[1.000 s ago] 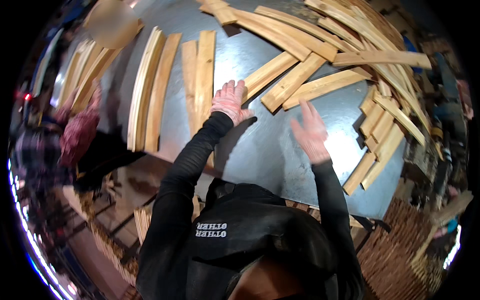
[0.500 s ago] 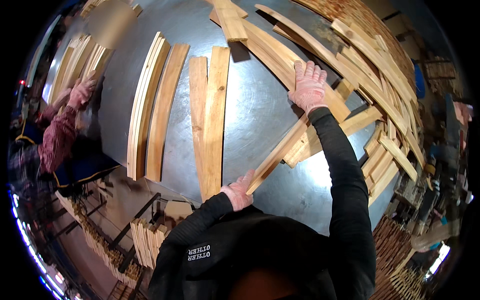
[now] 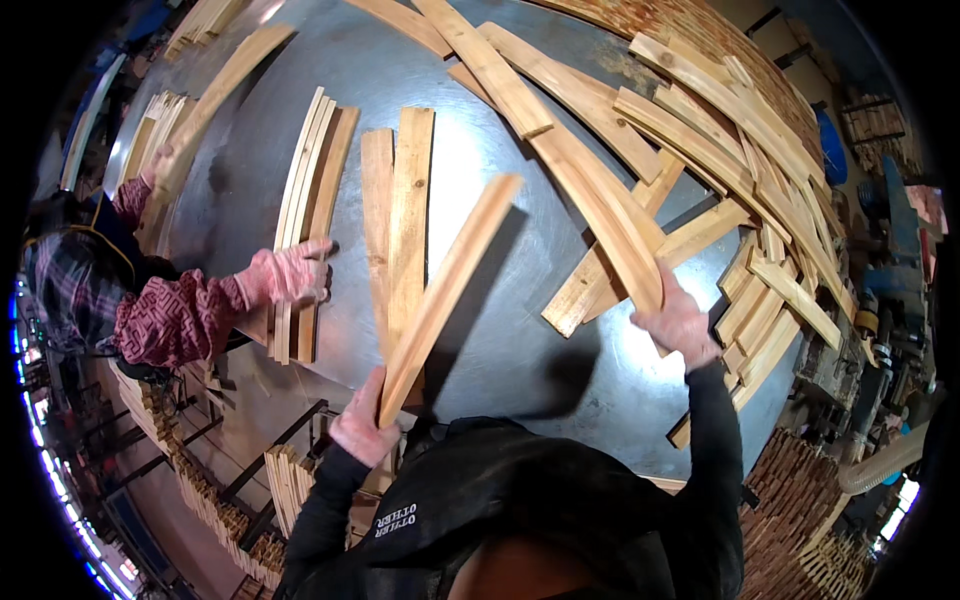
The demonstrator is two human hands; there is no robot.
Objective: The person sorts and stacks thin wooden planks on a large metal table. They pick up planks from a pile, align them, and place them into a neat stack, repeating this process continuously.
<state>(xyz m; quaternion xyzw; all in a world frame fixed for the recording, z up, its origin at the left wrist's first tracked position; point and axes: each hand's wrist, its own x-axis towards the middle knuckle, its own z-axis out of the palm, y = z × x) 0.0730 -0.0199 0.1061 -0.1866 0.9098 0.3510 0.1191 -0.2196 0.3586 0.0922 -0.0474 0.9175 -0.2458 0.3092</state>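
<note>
My left hand [image 3: 366,424], in a pinkish work glove, is closed round the near end of a wooden board [image 3: 450,285]. That board is lifted, its far end raised over the metal table [image 3: 480,375] and casting a shadow. My right hand [image 3: 682,325], gloved alike, grips the near end of a second wooden board [image 3: 598,205], which reaches away under another board [image 3: 490,70]. Left of the lifted board, two boards [image 3: 408,200] lie side by side, partly covered by it at their near ends.
A co-worker's gloved hand [image 3: 290,275] rests on a row of boards [image 3: 300,190] at the left; their other hand holds a raised board [image 3: 225,90]. A heap of boards [image 3: 770,200] covers the table's right side. Stacked wood [image 3: 800,490] stands beyond the right edge.
My left hand has swung its board up and left. My right hand has come nearer and taken a board's end. The co-worker has reached across to the boards in the left row.
</note>
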